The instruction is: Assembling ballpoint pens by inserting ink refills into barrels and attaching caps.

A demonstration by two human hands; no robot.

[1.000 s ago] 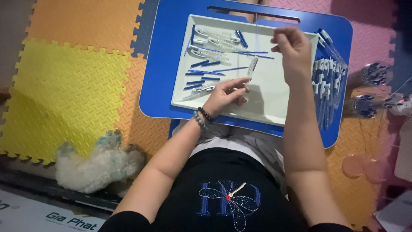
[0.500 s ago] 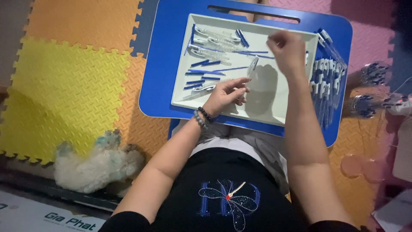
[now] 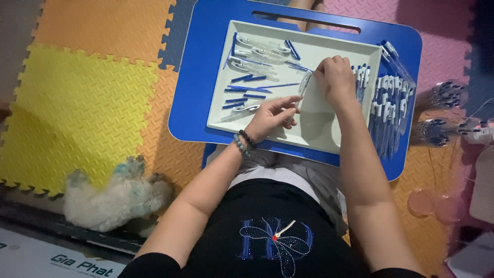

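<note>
Centrally, a clear pen barrel [image 3: 304, 85] was held over the middle of a white rectangular tray [image 3: 329, 135], tilted, its upper end pinched in the closed fingers of the right hand [image 3: 337, 78] and its lower end met by the left hand [image 3: 271, 116], whose thumb and forefinger were drawn together on a thin part too small to identify. Both hands were thus closed about the same pen, above the tray's bare right half. Loose blue refills and clear pen parts [image 3: 252, 77] lay scattered across the tray's left half, just beside the left hand. A beaded bracelet [image 3: 243, 143] circled the left wrist. The tray rested on a blue lap desk [image 3: 203, 92], along whose right edge a row of assembled blue-and-clear pens [image 3: 387, 108] lay side by side. Foam floor tiles in yellow and orange [image 3: 77, 98] surrounded the desk; a fluffy white dog [image 3: 116, 198] lay at lower left, well apart from the hands
</note>
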